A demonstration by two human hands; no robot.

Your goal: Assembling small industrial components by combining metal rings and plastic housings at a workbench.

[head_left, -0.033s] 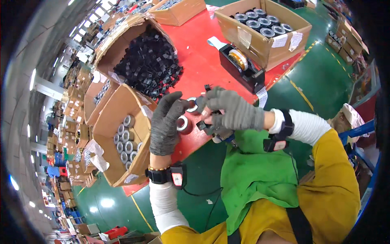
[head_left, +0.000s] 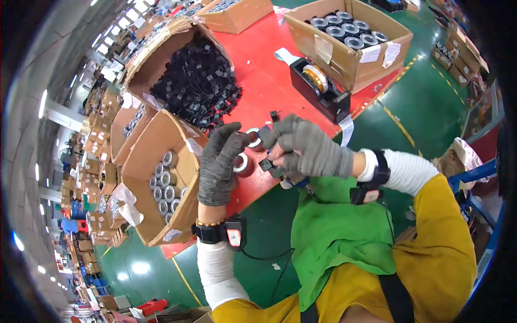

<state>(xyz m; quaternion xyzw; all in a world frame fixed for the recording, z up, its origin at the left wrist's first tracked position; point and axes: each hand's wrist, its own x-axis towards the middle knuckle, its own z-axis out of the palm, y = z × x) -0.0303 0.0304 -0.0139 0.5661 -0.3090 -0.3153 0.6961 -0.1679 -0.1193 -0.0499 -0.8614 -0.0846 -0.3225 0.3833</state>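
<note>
My left hand [head_left: 219, 167], in a grey glove, is raised beside the red tabletop with its fingers apart. Its fingertips come close to a silver-rimmed ring-shaped part [head_left: 253, 138]; whether they touch it cannot be seen. A second such ring [head_left: 242, 163] stands just below, partly behind the glove. My right hand [head_left: 315, 148], gloved with some fingertips bare, has its fingers bent together in a pinch. What they hold, if anything, is hidden. Small black plastic pieces [head_left: 265, 164] lie by those fingertips, and another black piece [head_left: 274, 115] is just beyond them.
A carton [head_left: 156, 218] of metal rings stands at the left, with a carton of black plastic pieces [head_left: 196, 83] behind it. A tape dispenser [head_left: 321, 89] sits beyond my right hand, before a carton [head_left: 334, 56] of silver-topped cylinders. Green floor [head_left: 409, 107] lies past the table edge.
</note>
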